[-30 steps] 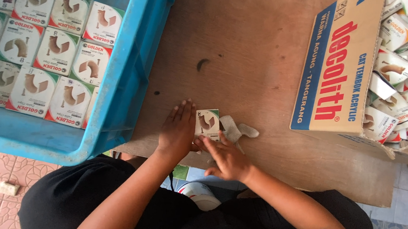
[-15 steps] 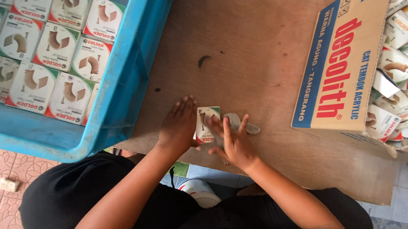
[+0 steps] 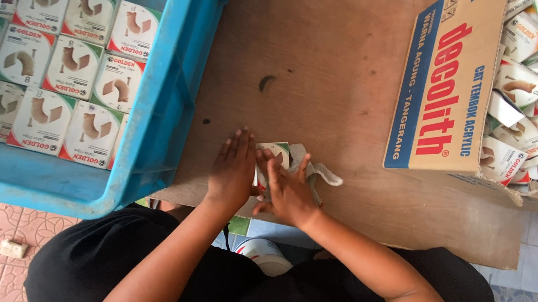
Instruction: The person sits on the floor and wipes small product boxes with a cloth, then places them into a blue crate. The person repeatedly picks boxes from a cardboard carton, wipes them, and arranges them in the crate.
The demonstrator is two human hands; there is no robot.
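Both hands press flat on a small box (image 3: 276, 152) on the table (image 3: 313, 59): left hand (image 3: 232, 172) and right hand (image 3: 289, 190), fingers spread, neither grip clenched.

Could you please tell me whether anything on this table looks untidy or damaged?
Yes: the small boxes in the brown cardboard carton lie jumbled at all angles, unlike the neat rows in the blue plastic crate, and the carton's lower flap looks torn.

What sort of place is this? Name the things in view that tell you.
Probably a small packing workshop. A blue crate holds neat rows of small boxes, a cardboard carton holds loose ones, and both hands press one box on a wooden table.
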